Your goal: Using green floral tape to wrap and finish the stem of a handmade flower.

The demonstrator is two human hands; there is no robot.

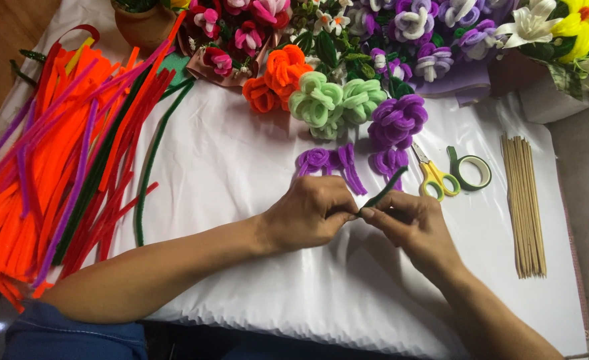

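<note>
On the far left of the white cloth lies a loose heap of pipe cleaners, mostly orange, red, purple, w/ a few dark green ones at its right edge, fanned lengthwise so any colour can prob. be pulled out singly. Top left, a clay pot holds some plant; contents mostly cropped. Centre back, finished chenille flowers sit in a row: orange, pale green, purple, w/ loose purple petal pieces just in front, near the hands. Left hand and right hand meet fingertip to fingertip, both pinched on a short dark green stem piece that angles up-right; the two-sided grip looks suited to twisting or bending it. Right of that, yellow-handled scissors and a green tape roll lie touching, within reach. Far right, a bundle of wooden sticks lies parallel.
</note>
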